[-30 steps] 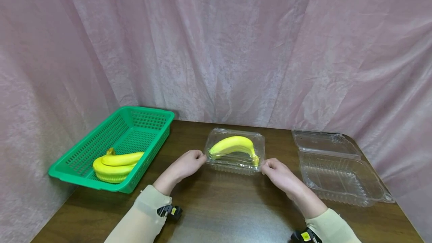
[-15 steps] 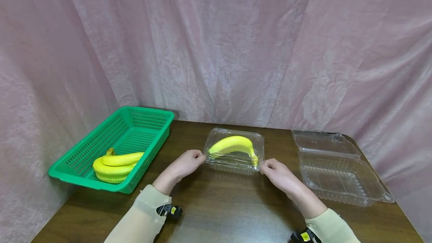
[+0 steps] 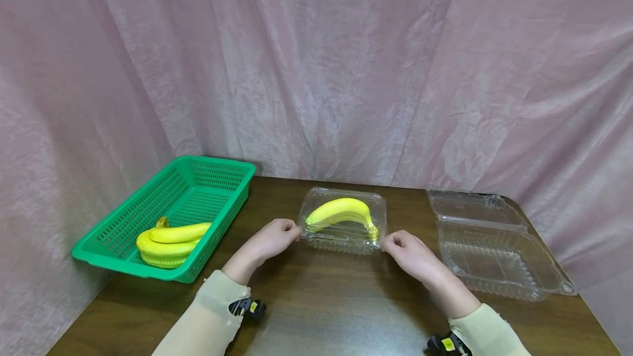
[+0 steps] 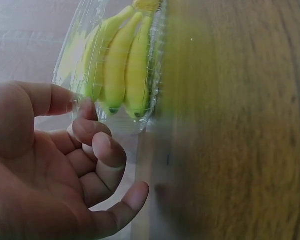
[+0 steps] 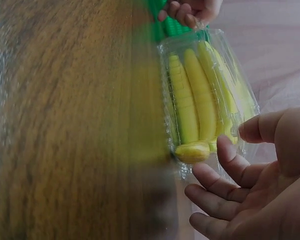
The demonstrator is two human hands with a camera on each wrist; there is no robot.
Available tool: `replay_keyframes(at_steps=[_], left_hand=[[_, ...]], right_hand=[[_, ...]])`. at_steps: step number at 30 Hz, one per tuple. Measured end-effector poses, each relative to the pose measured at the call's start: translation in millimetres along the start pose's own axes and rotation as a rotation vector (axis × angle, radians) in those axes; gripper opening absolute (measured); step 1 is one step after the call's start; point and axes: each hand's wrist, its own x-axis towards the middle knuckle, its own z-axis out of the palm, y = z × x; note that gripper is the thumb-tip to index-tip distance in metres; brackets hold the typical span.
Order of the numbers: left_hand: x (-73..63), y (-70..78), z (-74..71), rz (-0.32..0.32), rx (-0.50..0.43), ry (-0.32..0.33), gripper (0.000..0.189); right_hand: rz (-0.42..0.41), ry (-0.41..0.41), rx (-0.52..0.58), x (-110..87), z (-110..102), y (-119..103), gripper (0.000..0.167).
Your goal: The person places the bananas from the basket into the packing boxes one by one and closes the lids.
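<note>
A clear plastic clamshell container (image 3: 318,194) stands at the middle of the table with its lid down. Inside it lies a bunch of yellow bananas (image 3: 341,210), seen through the plastic; the wrist views show several fingers of fruit side by side. My left hand (image 3: 278,236) pinches the near left corner of the container's rim between thumb and forefinger, its other fingers loosely curled below. At the near right corner, my right hand (image 3: 407,254) has thumb and forefinger on the rim from either side, the remaining fingers spread in the right wrist view.
To the left a green plastic basket (image 3: 232,202) holds more bananas (image 3: 173,240) at its near end. On the right, a second clear clamshell container (image 3: 499,257) lies with its lid folded back. A pink curtain (image 3: 316,70) hangs behind the brown wooden table (image 3: 336,301).
The container with the bananas has shifted very slightly to the left and away. Both hands have stayed at its near corners; everything else is unmoved.
</note>
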Motion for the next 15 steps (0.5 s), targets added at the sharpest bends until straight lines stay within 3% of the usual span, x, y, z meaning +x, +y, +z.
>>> replay_keyframes(at_steps=[7, 15], left_hand=[[-2.9, 2.0, -2.9, 0.016, 0.008, 0.002, 0.026], [-6.3, 2.8, -6.0, 0.022, 0.009, 0.016, 0.025]], right_hand=[[-0.007, 0.042, -0.123, -2.7, -3, -2, 0.028], [-0.064, 0.114, -0.272, -11.1, -4, -6, 0.039]])
